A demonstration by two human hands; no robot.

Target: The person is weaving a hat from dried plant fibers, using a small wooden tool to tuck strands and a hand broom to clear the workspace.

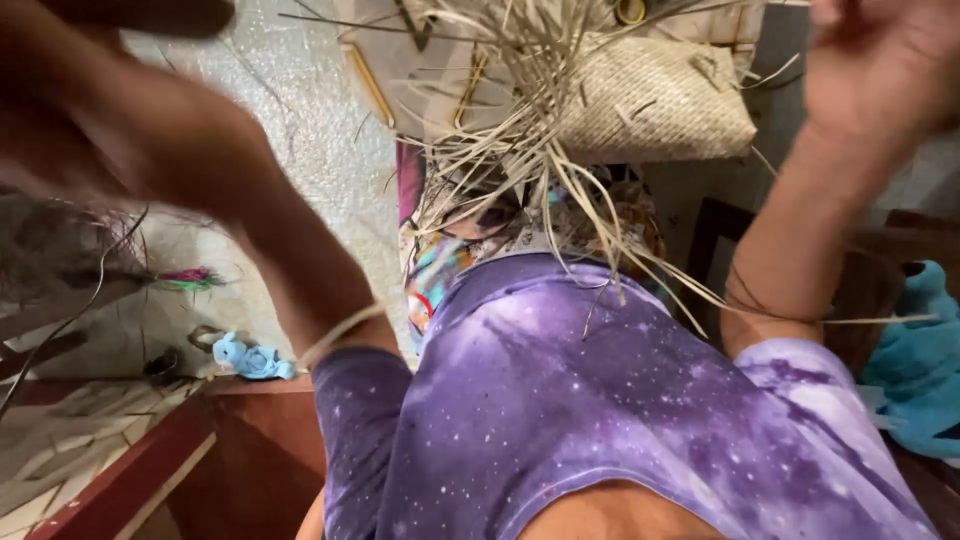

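Lying ahead: one woven mat [660, 105], many loose straw strips [520, 150], two raised hands.

- Left arm [270, 250] raised, forearm running up and outward toward upper left; heavily blurred.
- Left hand [70, 110] near top-left corner, smeared by blur; finger pose can't be read.
- Right arm [790, 240] raised, elbow bent, forearm upright.
- Right hand [880, 60] at top-right edge, partly cut off; grip unclear.
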